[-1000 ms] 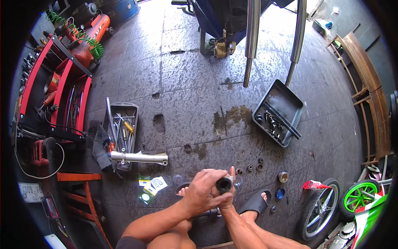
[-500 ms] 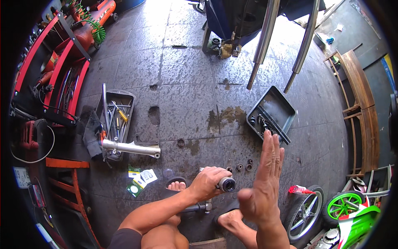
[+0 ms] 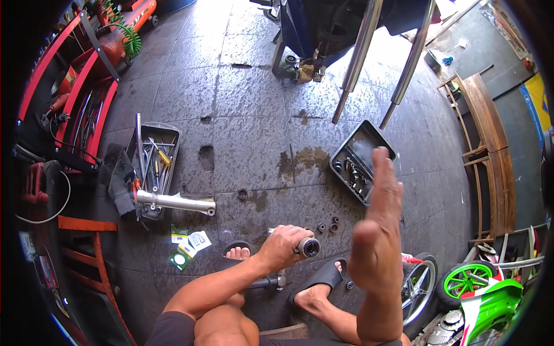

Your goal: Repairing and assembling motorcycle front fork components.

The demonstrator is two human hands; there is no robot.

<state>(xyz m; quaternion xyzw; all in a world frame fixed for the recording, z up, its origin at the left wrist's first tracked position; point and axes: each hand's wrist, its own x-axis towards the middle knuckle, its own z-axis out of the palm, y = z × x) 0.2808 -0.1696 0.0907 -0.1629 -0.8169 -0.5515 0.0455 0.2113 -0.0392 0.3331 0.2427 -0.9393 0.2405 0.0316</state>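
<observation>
My left hand [image 3: 284, 247] is closed around a metal tube [image 3: 310, 247], which looks like a fork leg. Its round, dark-rimmed open end points up toward me. To the right, my right hand [image 3: 378, 230] is raised, fingers straight and together, thumb apart, holding nothing. Below the left hand, a dark rod with a metal end [image 3: 281, 281] lies near my feet; its kind is unclear. Several small rings [image 3: 334, 227] rest on the floor beyond the tube. A silver fork leg [image 3: 176, 202] lies across the near end of a tool tray [image 3: 178, 134] on the left.
Past my right hand stands a black tray [image 3: 369, 137] with a long spring [image 3: 359, 164] and small parts. Two fork tubes [image 3: 359, 52] hang from a motorbike ahead. Paper packets [image 3: 189, 249] lie left of my foot. Wheels [image 3: 468, 282] and a green fairing [image 3: 490, 311] crowd the right.
My right hand has risen a little and turned more edge-on, remaining outstretched. My left hand keeps its grip on the tube. The whole view has shifted slightly.
</observation>
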